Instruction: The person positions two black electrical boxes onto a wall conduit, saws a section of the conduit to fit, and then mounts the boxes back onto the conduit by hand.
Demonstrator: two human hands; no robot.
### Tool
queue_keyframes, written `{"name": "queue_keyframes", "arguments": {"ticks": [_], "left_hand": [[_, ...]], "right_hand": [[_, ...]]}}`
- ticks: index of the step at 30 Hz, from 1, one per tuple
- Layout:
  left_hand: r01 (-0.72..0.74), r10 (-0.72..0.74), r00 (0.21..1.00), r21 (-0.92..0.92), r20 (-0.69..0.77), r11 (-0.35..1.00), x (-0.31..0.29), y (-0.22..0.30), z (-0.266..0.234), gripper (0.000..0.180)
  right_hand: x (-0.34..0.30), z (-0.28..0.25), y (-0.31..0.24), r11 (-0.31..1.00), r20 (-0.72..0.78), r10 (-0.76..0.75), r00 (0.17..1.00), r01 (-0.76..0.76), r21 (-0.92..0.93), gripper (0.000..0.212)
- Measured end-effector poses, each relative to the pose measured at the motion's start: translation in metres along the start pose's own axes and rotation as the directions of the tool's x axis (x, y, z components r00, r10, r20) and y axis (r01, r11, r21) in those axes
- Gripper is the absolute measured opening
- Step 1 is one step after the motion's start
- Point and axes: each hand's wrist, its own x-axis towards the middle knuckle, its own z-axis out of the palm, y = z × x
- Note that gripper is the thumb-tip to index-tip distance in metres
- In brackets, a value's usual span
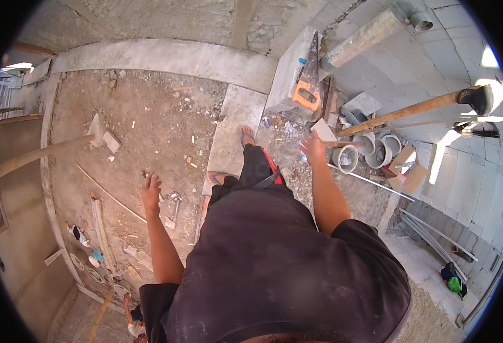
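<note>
My left hand (151,192) hangs over the dirt floor with its fingers curled. A small dark piece shows at its fingertips and a pale bit by the thumb; what it holds I cannot make out. Just right of it, a metal tool (175,199) lies on the ground. My right hand (313,148) is stretched out over rubble, fingers apart, holding nothing that I can see. Close by it are a pale flat board (324,131), a wooden stick (344,143) and a bucket (345,158). Beyond, a handsaw (307,94) with an orange handle leans against a grey block.
My sandalled feet (246,135) are on a concrete strip (235,117). More buckets (379,153) and an opened carton (407,169) stand right, under a long wooden handle (414,112). Another wooden pole (46,153) crosses the left side. At lower left, another person's arm (127,308) reaches toward containers.
</note>
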Motion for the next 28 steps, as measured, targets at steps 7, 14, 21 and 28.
{"name": "queue_keyframes", "arguments": {"ticks": [7,14,21,28], "left_hand": [[0.008,-0.093,0.949,0.272,0.301,0.962,-0.056,-0.066,0.114,0.052],[0.254,-0.257,0.966,0.121,0.006,0.96,-0.1,-0.183,0.041,0.044],[0.429,-0.452,0.88,-0.164,-0.144,0.888,-0.123,-0.033,0.091,0.043],[0.238,-0.195,0.952,0.172,-0.236,0.956,-0.098,-0.056,0.118,0.047]], "right_hand": [[0.084,0.059,-0.062,0.985,-0.046,0.079,0.996,-0.071,0.155,0.085],[0.093,0.072,-0.071,0.955,-0.092,0.191,0.977,-0.164,0.246,0.065],[0.087,0.052,-0.079,0.958,0.03,-0.062,0.998,0.051,0.282,0.035],[0.005,0.071,-0.116,0.991,0.576,-0.126,0.807,0.129,0.036,0.068]]}}
